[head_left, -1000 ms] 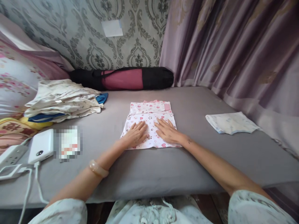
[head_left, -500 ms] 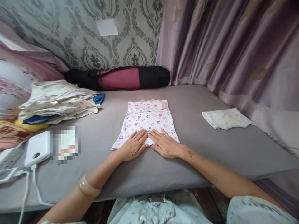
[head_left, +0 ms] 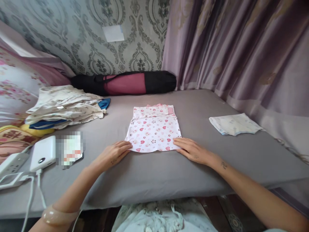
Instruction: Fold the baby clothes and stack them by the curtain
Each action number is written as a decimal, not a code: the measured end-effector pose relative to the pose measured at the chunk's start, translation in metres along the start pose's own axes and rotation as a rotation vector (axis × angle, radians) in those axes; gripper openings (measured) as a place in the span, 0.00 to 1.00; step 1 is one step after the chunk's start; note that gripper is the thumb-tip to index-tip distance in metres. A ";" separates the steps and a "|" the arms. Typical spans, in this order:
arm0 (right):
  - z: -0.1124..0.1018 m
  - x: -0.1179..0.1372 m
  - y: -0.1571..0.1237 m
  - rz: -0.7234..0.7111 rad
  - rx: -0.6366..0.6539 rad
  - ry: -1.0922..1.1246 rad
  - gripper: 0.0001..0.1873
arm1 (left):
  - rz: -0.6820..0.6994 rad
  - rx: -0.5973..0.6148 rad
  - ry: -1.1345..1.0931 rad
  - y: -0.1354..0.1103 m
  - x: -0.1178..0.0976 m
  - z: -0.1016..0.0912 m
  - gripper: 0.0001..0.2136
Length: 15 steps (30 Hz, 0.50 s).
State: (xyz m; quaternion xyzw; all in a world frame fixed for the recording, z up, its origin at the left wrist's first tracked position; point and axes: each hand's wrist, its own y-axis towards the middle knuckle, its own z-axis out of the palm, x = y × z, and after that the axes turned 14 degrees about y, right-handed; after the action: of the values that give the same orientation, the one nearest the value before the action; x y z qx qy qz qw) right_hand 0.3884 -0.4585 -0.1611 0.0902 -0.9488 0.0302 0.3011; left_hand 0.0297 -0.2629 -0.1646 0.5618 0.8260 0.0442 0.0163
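Observation:
A white child's garment [head_left: 154, 132] with pink hearts and small flowers lies in front of me, its far end folded over in a band with pink trim. My left hand [head_left: 116, 154] is at its near left corner, fingers together over the edge and the thumb mostly hidden. At the near right corner, my right hand [head_left: 191, 149] has its fingers on top of the cloth and its thumb close to the lower edge. Both hands are closed on the corners, which they cover. The near edge between them runs almost straight.
On the grey sheet [head_left: 149, 177], a folded pale cloth [head_left: 236, 124] lies right and heaped clothes [head_left: 65, 104] lie left. A power bank [head_left: 43, 153], a power strip [head_left: 14, 164] and a blurred flat item [head_left: 72, 148] sit nearer left. A black and maroon bag [head_left: 125, 83] lies along the wall.
My hands have moved apart, from flat near the middle of the garment's lower edge to its two near corners. The flared corners no longer show.

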 end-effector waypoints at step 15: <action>-0.007 -0.001 0.000 -0.069 -0.106 0.104 0.29 | -0.342 0.020 -0.251 0.014 0.007 -0.009 0.20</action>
State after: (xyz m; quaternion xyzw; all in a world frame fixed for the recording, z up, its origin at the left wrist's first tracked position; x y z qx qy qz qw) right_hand 0.3934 -0.4579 -0.1559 0.1053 -0.9284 -0.0259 0.3553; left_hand 0.0400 -0.2520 -0.1544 0.4144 0.9012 -0.0379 0.1209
